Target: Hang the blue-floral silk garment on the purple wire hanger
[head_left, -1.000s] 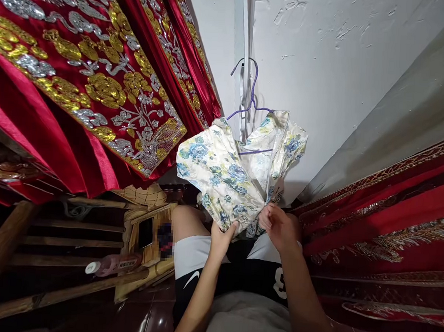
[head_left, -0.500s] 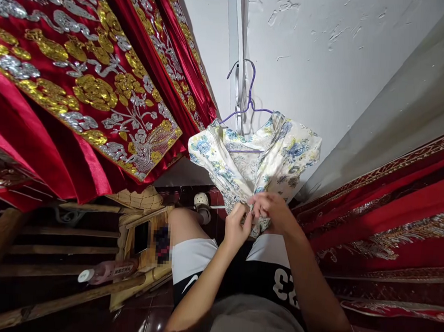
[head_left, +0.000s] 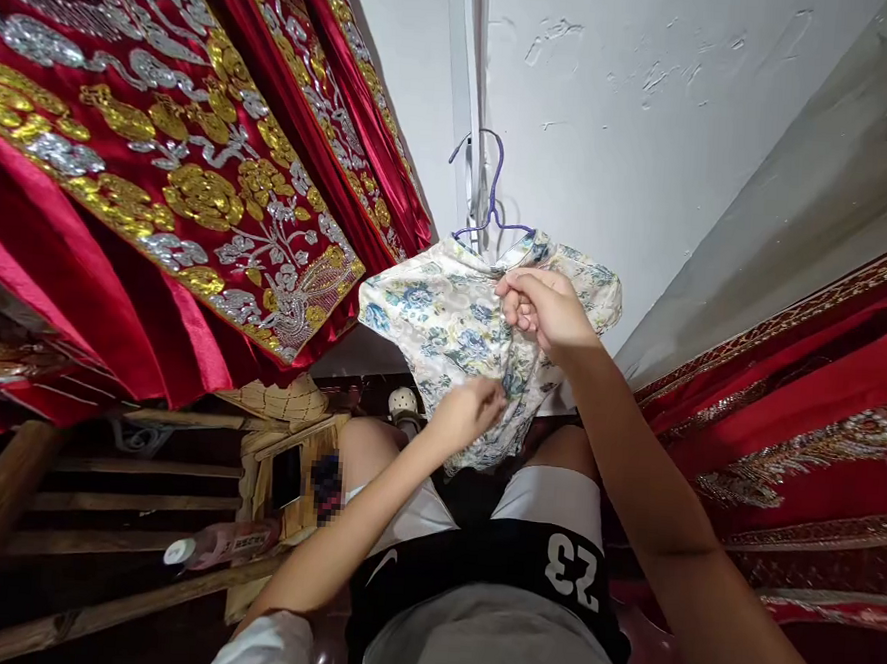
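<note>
A small floral garment (head_left: 444, 327), cream with blue and yellow flowers, hangs on a purple wire hanger (head_left: 492, 190) against the white wall. My right hand (head_left: 542, 308) is up at the garment's collar, fingers pinched together on the fabric near the neck. My left hand (head_left: 473, 412) is lower, fingers closed on the front of the garment near its middle. Both arms reach forward over my lap.
Red embroidered cloth with gold and silver patterns (head_left: 160, 174) hangs at the left, and more red embroidered fabric (head_left: 798, 434) lies at the right. A wooden rack (head_left: 102, 512) with a pink bottle (head_left: 227, 544) stands at the lower left. A woven hat (head_left: 281, 397) rests there.
My right hand has risen from the garment's lower front to its collar. My left hand stays low on the front. The garment's open front has come together.
</note>
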Tool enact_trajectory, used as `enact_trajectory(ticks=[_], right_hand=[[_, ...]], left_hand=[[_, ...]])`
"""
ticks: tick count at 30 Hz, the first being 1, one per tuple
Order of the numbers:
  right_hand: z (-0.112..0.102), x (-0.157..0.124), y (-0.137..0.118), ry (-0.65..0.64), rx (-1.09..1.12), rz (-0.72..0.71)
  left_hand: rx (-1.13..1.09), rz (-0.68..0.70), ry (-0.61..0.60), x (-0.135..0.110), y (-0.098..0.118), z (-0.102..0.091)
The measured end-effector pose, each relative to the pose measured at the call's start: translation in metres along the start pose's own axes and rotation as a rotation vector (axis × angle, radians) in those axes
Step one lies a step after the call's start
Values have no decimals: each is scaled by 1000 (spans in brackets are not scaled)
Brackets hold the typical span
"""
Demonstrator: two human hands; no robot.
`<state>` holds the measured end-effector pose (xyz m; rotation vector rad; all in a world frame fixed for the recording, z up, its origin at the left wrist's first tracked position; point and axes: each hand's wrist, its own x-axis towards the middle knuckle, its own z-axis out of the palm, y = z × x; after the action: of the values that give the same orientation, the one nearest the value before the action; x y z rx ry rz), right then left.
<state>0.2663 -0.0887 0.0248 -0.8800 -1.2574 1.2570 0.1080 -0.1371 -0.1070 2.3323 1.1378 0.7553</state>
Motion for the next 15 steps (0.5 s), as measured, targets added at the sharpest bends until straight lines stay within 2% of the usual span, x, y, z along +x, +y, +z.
enact_trajectory(ticks=[3,4,5,7,10,12,15], right_hand=[[2,-5,7,-48,-47,-24],[3,-5,9,-57,-68,-43],[4,-5,9,-55,-86,-69],[5,-1,13,-22,-122,-139],[5,8,29,90,-230,-240],[3,11,48,149,-342,-250],[-3,6,79,146,-444,-148]], left_hand=[[-98,117,439,28,13,-51],[-80,166,529,39,16,-67],[-44,209,570,50,19,-81],[47,294,543,70,24,-100],[151,368,508,86,29,-112],[158,368,599,87,29,-117],[27,270,865,79,17,-131]])
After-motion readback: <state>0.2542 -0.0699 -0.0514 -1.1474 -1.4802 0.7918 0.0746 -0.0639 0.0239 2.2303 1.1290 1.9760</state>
